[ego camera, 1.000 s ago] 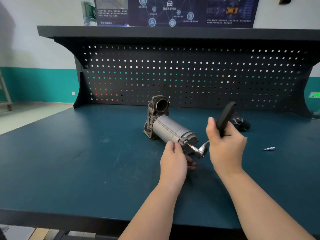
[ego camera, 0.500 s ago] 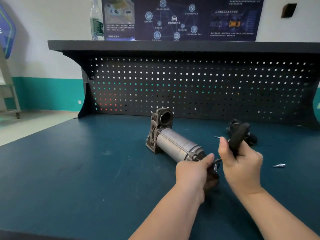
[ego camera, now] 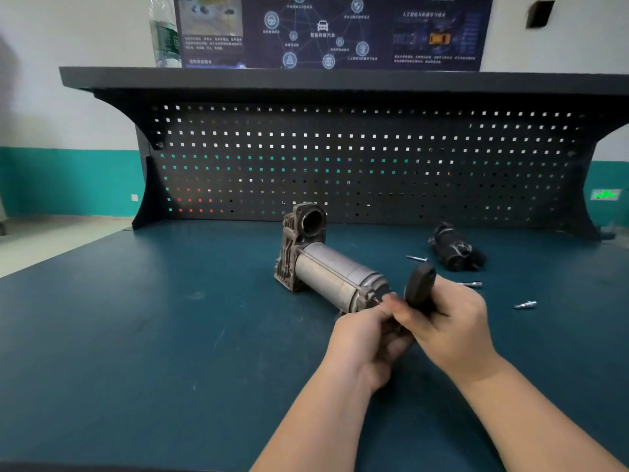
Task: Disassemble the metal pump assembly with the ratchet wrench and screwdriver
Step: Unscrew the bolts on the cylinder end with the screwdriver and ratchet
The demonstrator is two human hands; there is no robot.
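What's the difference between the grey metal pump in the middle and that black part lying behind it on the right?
The pump is pale grey, with a smooth cylinder and a square flanged head; the black part is dark and lumpy. The pump looks clearly bigger. The pump's near end is at the hands, where the right hand grips a black handle; the black part lies untouched. Both lie on the blue bench.

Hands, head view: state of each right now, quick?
Left hand: fingers curled at the near end of the pump assembly; what they grip is hidden.
Right hand: grips the ratchet wrench by its black handle.
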